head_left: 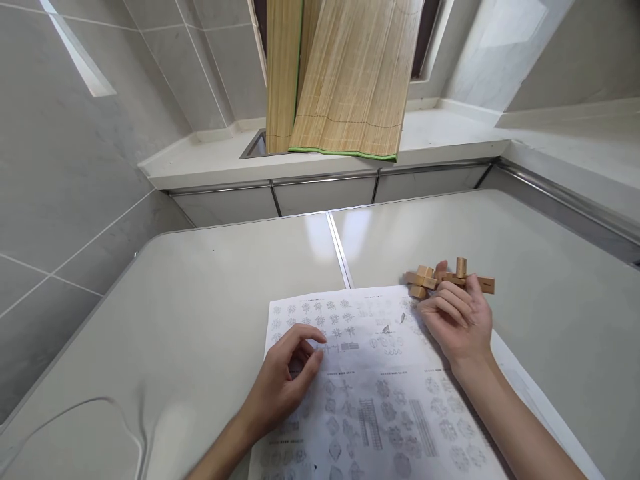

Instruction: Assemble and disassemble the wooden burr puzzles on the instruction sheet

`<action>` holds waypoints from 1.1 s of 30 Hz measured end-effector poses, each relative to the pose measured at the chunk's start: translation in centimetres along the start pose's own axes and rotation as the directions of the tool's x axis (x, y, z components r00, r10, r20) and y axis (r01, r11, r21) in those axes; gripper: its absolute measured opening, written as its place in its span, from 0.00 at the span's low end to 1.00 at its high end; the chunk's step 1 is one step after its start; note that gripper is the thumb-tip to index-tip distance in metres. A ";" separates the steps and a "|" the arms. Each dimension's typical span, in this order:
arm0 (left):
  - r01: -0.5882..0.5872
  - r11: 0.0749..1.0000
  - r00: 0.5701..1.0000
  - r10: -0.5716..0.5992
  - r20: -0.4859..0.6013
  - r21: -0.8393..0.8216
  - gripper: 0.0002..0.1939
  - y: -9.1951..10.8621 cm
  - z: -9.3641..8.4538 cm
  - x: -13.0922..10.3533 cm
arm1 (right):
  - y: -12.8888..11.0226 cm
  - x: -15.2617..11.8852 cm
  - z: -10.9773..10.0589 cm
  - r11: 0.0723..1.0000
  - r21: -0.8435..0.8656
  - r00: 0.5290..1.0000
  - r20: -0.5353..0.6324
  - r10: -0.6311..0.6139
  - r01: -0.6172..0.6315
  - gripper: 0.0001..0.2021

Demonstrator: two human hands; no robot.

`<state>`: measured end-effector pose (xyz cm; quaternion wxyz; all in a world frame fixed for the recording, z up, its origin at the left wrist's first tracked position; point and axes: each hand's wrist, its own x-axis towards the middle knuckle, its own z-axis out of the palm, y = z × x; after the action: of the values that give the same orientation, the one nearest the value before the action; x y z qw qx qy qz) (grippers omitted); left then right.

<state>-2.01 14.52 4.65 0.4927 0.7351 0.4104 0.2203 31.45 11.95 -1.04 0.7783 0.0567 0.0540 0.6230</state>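
Note:
A large printed sheet [370, 367] with rows of small diagrams lies on the pale table. Over its left part rests my left hand [293, 370], fingers curved and apart, holding nothing. At the sheet's upper right corner, my right hand [460, 317] is palm up with curled fingers, its fingertips against several small wooden pieces [425, 277]. One short piece [461, 267] stands upright, and a longer bar [486, 285] sticks out to the right. The hand partly covers the pieces, so how they fit together cannot be made out.
The pale table [225, 280] has a metal seam [339, 250] down its middle. A white cable [107, 400] lies at the lower left. Behind the table, a bamboo mat [355, 80] hangs over a counter [200, 163] beside a sink edge.

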 end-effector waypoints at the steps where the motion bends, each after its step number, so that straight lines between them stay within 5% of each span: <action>1: -0.001 1.000 1.000 0.001 -0.002 0.002 0.08 0.0 0.0 0.0 | 0.0 0.0 0.0 1.000 -0.003 1.000 0.002 0.003 -0.003 0.16; 9: -0.011 1.000 1.000 0.011 -0.009 0.009 0.07 0.0 0.0 0.2 | 0.2 0.0 0.3 0.989 -0.149 0.999 0.038 0.002 0.003 0.04; 16: -0.008 1.000 1.000 0.008 -0.005 0.006 0.08 0.1 0.0 0.2 | 1.5 -0.4 2.5 0.894 -0.444 0.997 -0.001 -0.077 0.068 0.13; 26: 0.008 1.000 1.000 -0.008 -0.008 0.017 0.09 0.1 0.1 0.2 | 6.4 -1.3 3.6 0.443 -0.894 0.997 0.077 -0.004 0.070 0.18; 30: 0.006 1.000 1.000 -0.006 -0.006 0.016 0.09 0.2 0.1 0.2 | 7.7 -2.1 2.9 0.272 -0.962 0.994 0.033 0.105 0.004 0.18; 33: 0.010 1.000 1.000 -0.010 -0.005 0.015 0.09 0.3 0.1 0.2 | 8.2 -2.5 2.8 0.059 -0.997 0.988 -0.033 0.154 -0.042 0.17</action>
<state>-1.76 14.56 4.86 0.4873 0.7359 0.4171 0.2167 23.48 11.23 3.02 0.5643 -0.4611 -0.4217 0.5396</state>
